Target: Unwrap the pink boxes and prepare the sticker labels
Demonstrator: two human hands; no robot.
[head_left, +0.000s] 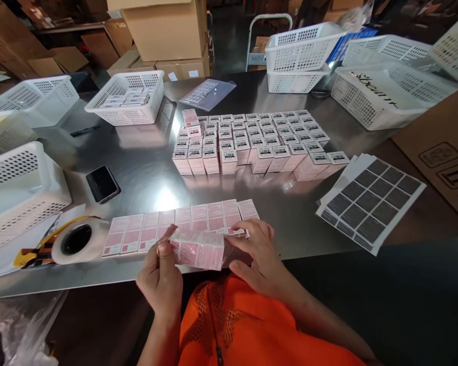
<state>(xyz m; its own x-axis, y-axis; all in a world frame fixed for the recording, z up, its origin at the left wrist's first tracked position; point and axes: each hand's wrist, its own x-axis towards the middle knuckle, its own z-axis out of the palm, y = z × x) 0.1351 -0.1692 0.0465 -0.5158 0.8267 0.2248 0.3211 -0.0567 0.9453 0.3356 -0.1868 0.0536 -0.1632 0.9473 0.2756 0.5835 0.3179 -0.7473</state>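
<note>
Orange vest [252, 320] below, left fingers [164, 251] grip a pink box [200, 253], right fingers [241, 244] half-spread at its end.

hands [258, 259] 2 | near-row boxes [183, 218] 9 — held box [202, 250] 1 | phone [102, 183] 1 | tape roll [98, 241] 1 | pen [84, 130] 1

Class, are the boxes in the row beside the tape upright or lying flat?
Lying flat: the boxes show long, pink-printed faces upward, side by side.
</note>
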